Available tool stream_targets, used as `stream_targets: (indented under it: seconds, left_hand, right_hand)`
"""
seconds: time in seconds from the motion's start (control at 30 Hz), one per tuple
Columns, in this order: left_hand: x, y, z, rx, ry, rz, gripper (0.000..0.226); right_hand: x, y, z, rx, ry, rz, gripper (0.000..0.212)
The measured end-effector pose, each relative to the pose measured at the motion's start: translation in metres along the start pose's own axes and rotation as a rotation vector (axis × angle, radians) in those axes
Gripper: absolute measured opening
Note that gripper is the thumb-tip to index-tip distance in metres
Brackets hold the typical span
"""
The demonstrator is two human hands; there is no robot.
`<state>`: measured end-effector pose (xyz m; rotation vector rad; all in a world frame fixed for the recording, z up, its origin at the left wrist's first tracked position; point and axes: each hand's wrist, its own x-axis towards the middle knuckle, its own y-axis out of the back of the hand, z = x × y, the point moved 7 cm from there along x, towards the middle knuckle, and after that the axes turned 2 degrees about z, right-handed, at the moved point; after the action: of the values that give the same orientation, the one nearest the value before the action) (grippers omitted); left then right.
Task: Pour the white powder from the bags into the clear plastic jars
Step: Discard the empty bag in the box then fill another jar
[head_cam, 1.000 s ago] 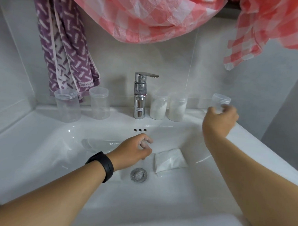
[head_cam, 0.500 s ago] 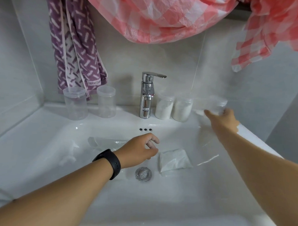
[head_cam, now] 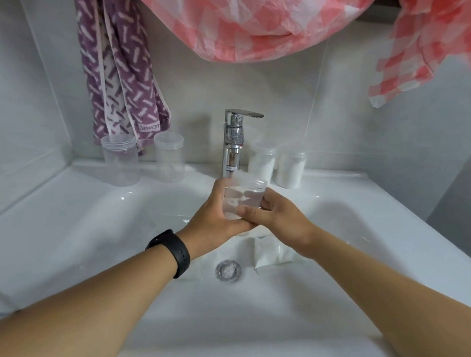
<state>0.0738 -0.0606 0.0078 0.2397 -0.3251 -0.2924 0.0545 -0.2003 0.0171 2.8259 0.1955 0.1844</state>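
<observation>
Both hands hold one clear plastic jar (head_cam: 243, 197) with its lid on, above the middle of the sink basin. My left hand (head_cam: 217, 219) wraps its left side and my right hand (head_cam: 279, 219) grips it from the right and front. The jar looks empty. A bag of white powder (head_cam: 270, 253) lies in the basin right of the drain, partly hidden under my right wrist. Two jars filled with white powder (head_cam: 262, 166) (head_cam: 290, 170) stand right of the tap. Two empty lidded jars (head_cam: 120, 161) (head_cam: 170, 159) stand on the ledge at the left.
A chrome tap (head_cam: 234, 146) rises behind the held jar. The drain (head_cam: 228, 270) sits low in the white sink (head_cam: 69, 239). A purple patterned towel (head_cam: 122, 75) hangs at the back left; a pink checked cloth (head_cam: 276, 22) hangs overhead.
My right hand took the empty jar from the right ledge and brought it to the middle. My left hand rose from the basin and closed round the jar.
</observation>
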Motion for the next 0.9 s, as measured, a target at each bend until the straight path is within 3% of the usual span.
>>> stream_targets:
  seconds: [0.07, 0.1, 0.17, 0.2, 0.3, 0.37, 0.43, 0.57, 0.63, 0.8, 0.9]
  left_hand:
    - [0.003, -0.004, -0.006, 0.011, 0.001, 0.002, 0.071]
    - [0.004, -0.004, -0.008, 0.029, 0.006, 0.017, 0.07]
    - [0.007, -0.005, -0.012, 0.089, 0.027, 0.042, 0.073]
    - [0.008, -0.006, -0.014, 0.159, 0.037, 0.036, 0.075]
    - [0.004, -0.017, -0.013, 0.407, 0.005, -0.064, 0.083]
    - [0.0, -0.022, -0.008, 0.473, -0.037, -0.093, 0.083]
    - [-0.002, -0.022, 0.002, 0.462, -0.06, -0.05, 0.081]
    - [-0.004, -0.011, 0.02, 0.181, 0.012, 0.078, 0.068]
    - [-0.008, -0.015, 0.023, -0.062, 0.121, 0.026, 0.061]
    - [-0.036, -0.045, 0.016, -0.785, 0.708, -0.259, 0.072]
    - [-0.044, -0.054, 0.023, -0.862, 0.769, -0.299, 0.075]
  right_hand:
    - [0.002, -0.004, 0.006, -0.039, -0.012, -0.133, 0.051]
    - [0.003, 0.0, 0.009, -0.063, -0.029, -0.139, 0.065]
    - [0.004, 0.016, 0.01, -0.094, -0.075, -0.04, 0.094]
    - [0.004, 0.024, 0.008, -0.105, -0.073, 0.021, 0.098]
    - [0.002, 0.031, -0.001, -0.231, -0.002, 0.075, 0.077]
    - [0.003, 0.026, 0.001, -0.356, 0.019, 0.068, 0.053]
    - [0.003, 0.025, -0.001, -0.378, 0.011, 0.122, 0.043]
    - [0.002, 0.043, -0.017, -0.273, 0.05, 0.286, 0.048]
    - [-0.001, 0.048, -0.026, -0.247, 0.111, 0.307, 0.047]
    - [-0.01, 0.044, -0.046, -0.146, 0.288, 0.249, 0.043]
    - [-0.012, 0.044, -0.051, -0.108, 0.304, 0.244, 0.04]
